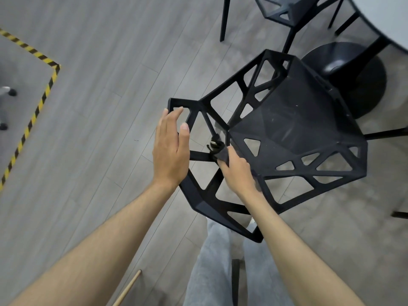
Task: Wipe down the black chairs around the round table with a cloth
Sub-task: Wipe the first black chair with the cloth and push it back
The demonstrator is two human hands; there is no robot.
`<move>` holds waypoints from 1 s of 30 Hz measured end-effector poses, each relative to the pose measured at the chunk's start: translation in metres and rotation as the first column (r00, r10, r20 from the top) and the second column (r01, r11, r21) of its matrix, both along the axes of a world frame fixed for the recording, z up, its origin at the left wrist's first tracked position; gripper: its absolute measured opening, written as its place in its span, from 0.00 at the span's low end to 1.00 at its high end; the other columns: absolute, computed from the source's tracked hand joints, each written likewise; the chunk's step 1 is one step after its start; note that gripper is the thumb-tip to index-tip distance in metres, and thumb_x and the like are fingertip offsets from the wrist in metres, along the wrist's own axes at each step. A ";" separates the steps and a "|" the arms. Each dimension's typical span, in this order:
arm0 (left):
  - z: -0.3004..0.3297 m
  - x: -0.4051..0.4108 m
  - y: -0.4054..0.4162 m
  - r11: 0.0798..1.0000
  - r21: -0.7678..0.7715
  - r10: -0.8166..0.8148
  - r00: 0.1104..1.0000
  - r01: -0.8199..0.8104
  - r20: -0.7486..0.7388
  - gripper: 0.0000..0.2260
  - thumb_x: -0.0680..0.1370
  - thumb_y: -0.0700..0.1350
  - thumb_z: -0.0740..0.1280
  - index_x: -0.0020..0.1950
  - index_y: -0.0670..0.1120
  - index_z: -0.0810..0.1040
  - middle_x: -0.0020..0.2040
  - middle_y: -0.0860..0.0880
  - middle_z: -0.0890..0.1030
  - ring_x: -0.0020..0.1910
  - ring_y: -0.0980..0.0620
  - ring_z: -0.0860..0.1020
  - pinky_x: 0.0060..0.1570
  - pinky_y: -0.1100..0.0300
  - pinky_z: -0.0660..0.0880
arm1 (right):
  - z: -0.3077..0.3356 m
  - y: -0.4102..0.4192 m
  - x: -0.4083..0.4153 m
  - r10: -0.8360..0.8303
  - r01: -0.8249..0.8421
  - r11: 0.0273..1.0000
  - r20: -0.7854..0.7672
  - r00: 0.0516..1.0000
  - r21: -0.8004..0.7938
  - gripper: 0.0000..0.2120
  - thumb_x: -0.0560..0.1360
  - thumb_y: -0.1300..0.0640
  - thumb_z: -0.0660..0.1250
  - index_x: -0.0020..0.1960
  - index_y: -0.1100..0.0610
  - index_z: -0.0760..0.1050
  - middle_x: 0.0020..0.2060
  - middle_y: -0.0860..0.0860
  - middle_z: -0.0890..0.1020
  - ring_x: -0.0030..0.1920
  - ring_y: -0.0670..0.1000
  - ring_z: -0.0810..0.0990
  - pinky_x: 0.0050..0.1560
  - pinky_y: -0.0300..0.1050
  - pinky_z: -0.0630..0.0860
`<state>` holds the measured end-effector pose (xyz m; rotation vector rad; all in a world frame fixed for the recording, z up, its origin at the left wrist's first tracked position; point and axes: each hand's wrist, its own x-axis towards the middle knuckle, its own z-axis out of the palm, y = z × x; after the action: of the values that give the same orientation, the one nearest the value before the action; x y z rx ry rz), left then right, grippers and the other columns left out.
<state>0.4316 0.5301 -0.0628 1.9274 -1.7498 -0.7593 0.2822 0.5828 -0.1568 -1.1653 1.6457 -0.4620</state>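
Observation:
A black chair (293, 129) with an angular cut-out frame stands in front of me, its seat dusty and scuffed. My right hand (237, 171) grips a dark grey cloth (221, 151) and presses it against a bar where the backrest meets the seat. My left hand (171, 149) hovers flat over the left part of the backrest frame, fingers straight and holding nothing. A second black chair (284, 12) stands at the top, partly cut off.
The round table's pale top (384, 16) fills the top right corner, with its black pedestal base (353, 69) behind the chair. Yellow-black floor tape (33, 115) runs at the left. A wooden stick (128, 288) lies on the grey plank floor by my legs.

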 end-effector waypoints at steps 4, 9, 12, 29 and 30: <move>0.002 -0.001 0.000 1.000 0.005 0.006 0.999 -0.006 -0.042 0.22 0.87 0.52 0.49 0.80 0.52 0.66 0.79 0.56 0.67 0.82 0.59 0.55 0.80 0.55 0.55 | 0.040 0.008 0.023 0.078 -0.026 0.966 0.194 0.978 -0.256 0.08 0.82 0.54 0.64 0.61 0.48 0.73 0.40 0.45 0.82 0.41 0.51 0.81 0.43 0.48 0.76; 0.001 0.000 0.001 1.000 0.006 0.008 0.998 -0.007 -0.063 0.22 0.87 0.53 0.49 0.81 0.52 0.65 0.80 0.57 0.66 0.82 0.60 0.55 0.81 0.51 0.57 | 0.016 0.013 0.009 0.123 -0.089 0.975 0.161 0.979 -0.202 0.11 0.84 0.53 0.63 0.65 0.42 0.70 0.49 0.51 0.84 0.52 0.57 0.81 0.53 0.55 0.79; 0.001 -0.001 0.000 1.000 0.009 0.015 0.998 -0.015 -0.055 0.22 0.87 0.53 0.49 0.81 0.52 0.65 0.80 0.57 0.66 0.82 0.61 0.55 0.81 0.48 0.57 | -0.010 0.008 -0.014 0.098 -0.098 0.995 0.058 0.993 -0.010 0.09 0.85 0.54 0.60 0.64 0.49 0.73 0.48 0.50 0.82 0.51 0.59 0.81 0.51 0.54 0.78; 0.001 0.001 -0.001 1.000 0.011 0.022 0.994 -0.020 -0.108 0.24 0.85 0.59 0.52 0.80 0.55 0.65 0.77 0.57 0.70 0.80 0.53 0.63 0.77 0.42 0.63 | 0.067 0.072 -0.043 0.438 -0.331 0.873 0.278 0.855 -0.359 0.27 0.78 0.70 0.64 0.70 0.47 0.77 0.68 0.38 0.79 0.74 0.41 0.70 0.77 0.42 0.63; 0.002 0.000 -0.001 1.000 0.012 0.027 0.992 -0.026 -0.122 0.23 0.85 0.58 0.52 0.80 0.55 0.65 0.77 0.58 0.70 0.80 0.54 0.63 0.78 0.42 0.63 | 0.067 0.083 -0.050 0.456 -0.345 0.862 0.269 0.848 -0.372 0.28 0.77 0.71 0.64 0.71 0.47 0.77 0.70 0.37 0.77 0.76 0.40 0.68 0.78 0.43 0.61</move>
<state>0.4312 0.5290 -0.0609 1.8658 -1.6467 -0.8601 0.2325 0.6654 -0.0898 -1.5246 0.9996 -0.6261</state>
